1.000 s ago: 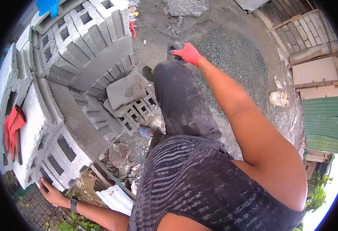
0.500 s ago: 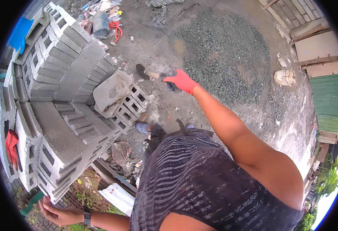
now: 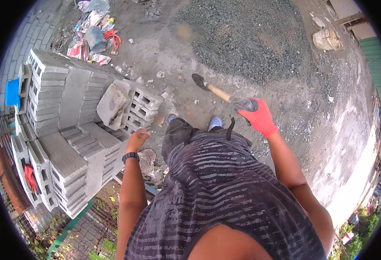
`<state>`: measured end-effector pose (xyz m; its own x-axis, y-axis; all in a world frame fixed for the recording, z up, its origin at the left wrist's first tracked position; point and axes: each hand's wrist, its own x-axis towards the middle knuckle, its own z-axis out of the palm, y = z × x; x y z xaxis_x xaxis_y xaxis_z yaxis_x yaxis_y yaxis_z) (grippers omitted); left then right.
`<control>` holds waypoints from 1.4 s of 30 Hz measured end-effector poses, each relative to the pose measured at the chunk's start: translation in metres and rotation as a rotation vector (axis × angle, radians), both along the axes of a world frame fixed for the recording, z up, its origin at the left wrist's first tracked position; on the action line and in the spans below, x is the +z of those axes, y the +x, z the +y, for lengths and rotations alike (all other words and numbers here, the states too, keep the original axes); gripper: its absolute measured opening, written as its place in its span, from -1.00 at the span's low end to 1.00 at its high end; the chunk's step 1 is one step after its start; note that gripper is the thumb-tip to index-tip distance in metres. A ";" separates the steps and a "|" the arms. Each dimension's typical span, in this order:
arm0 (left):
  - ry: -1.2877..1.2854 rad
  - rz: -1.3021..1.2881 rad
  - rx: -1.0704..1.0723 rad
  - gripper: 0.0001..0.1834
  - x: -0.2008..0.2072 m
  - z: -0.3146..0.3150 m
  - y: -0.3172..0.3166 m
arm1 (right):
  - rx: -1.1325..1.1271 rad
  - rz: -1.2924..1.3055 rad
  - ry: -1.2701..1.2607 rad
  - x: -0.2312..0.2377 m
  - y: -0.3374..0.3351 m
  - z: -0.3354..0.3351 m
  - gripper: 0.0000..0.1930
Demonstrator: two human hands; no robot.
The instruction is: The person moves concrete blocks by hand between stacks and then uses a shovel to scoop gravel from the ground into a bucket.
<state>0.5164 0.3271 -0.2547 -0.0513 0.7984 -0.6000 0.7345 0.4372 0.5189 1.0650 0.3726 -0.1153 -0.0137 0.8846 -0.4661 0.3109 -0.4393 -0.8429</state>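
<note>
Our right grip alone clamps the shovel, so it could twist; our left grip hangs empty, slackly parted.

The person's right hand, in a red glove, holds a wood-handled tool. The bare left hand is near some gray blocks. I see another red glove on them, and lots of little stones on the ground.
</note>
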 end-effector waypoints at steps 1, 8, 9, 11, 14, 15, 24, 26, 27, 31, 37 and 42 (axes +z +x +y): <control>-0.084 0.058 -0.043 -0.42 -0.019 -0.005 -0.001 | -0.126 0.049 0.019 -0.011 0.010 -0.016 -0.75; -0.237 0.053 -0.144 -0.43 -0.064 0.051 -0.015 | -0.399 0.149 -0.011 -0.019 0.033 -0.040 -0.68; -0.237 0.128 -0.201 -0.44 -0.068 0.072 -0.007 | -0.421 0.142 -0.023 -0.013 0.028 -0.030 -0.68; -0.230 0.098 -0.197 -0.43 -0.083 0.108 -0.007 | -0.512 0.117 -0.028 -0.002 0.009 0.002 -0.71; -0.153 -0.003 -0.243 -0.46 -0.094 0.182 0.022 | -0.484 0.082 -0.024 0.001 -0.032 0.049 -0.70; -0.090 -0.061 -0.290 -0.50 -0.094 0.205 0.035 | -0.505 0.079 -0.034 0.011 -0.051 0.067 -0.70; -0.500 -0.357 -0.139 -0.13 -0.115 0.383 0.136 | -0.325 0.277 -0.127 0.079 -0.145 0.207 -0.70; -0.589 -0.505 0.165 -0.05 -0.126 0.404 0.155 | -0.472 0.312 -0.017 0.092 -0.142 0.210 -0.69; -0.618 -0.594 0.325 -0.05 -0.131 0.419 0.167 | -0.546 0.347 0.016 0.095 -0.135 0.207 -0.66; -0.630 -0.912 0.804 -0.32 -0.157 0.468 0.230 | -0.703 0.480 -0.091 0.064 -0.054 0.151 -0.54; -0.593 -0.882 1.043 -0.75 -0.266 0.450 0.304 | -1.482 0.350 -0.327 -0.068 -0.002 0.079 -0.53; -0.810 -0.596 0.969 -0.79 -0.338 0.379 0.375 | -1.692 -0.044 -0.389 -0.121 -0.004 0.028 -0.54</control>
<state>0.8911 0.7059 -0.5927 0.0466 0.0174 -0.9988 -0.2688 0.9632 0.0042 1.0612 0.4006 -0.2368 0.7506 -0.2486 -0.6122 -0.6513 -0.4346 -0.6220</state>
